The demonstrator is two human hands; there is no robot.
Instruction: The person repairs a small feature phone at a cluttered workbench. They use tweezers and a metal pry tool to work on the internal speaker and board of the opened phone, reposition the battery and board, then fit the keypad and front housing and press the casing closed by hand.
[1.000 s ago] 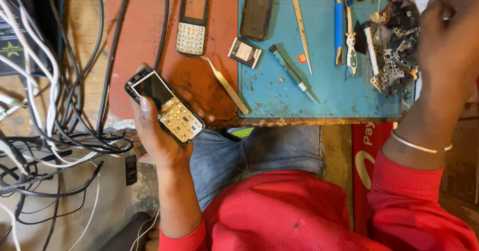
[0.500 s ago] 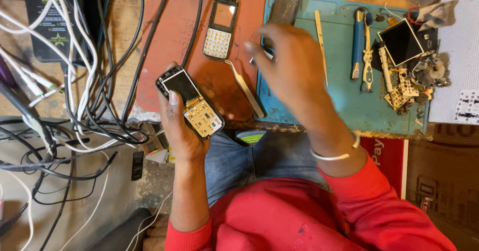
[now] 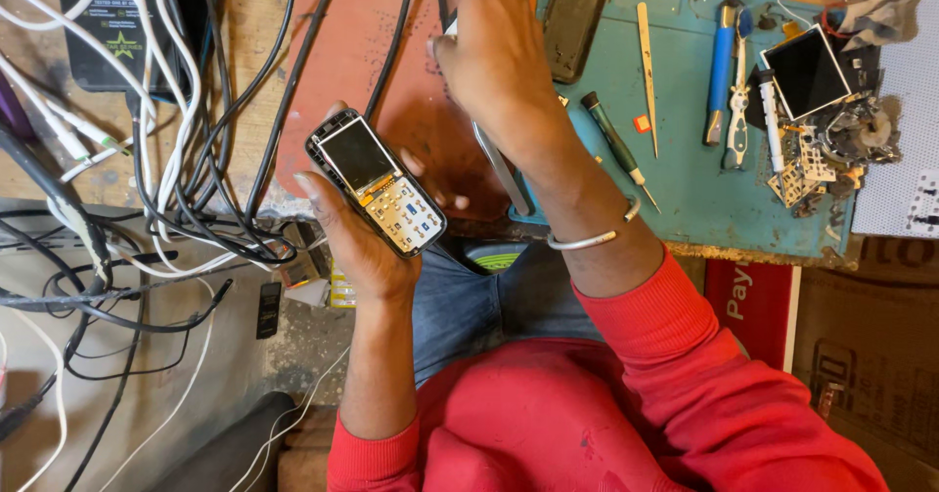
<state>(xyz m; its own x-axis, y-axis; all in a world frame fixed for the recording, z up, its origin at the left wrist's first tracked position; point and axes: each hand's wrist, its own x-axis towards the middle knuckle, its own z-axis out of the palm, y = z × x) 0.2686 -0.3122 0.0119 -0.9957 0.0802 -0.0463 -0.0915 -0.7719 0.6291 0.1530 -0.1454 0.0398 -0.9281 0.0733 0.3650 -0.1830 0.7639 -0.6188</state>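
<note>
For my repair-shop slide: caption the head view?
Left hand holds an opened phone; right hand reaches over the red mat.

The phone (image 3: pixel 377 184) has a glossy glass screen in a black plastic frame, its bare keypad board matt and pale. Right of the phone, the mat (image 3: pixel 685 174) looks like matt teal rubber, scuffed. On it, the screwdriver (image 3: pixel 616 145) has a dark plastic grip and thin metal shaft. The bangle (image 3: pixel 592 241) is shiny metal. The sleeve (image 3: pixel 704 355) is soft red cloth.
</note>
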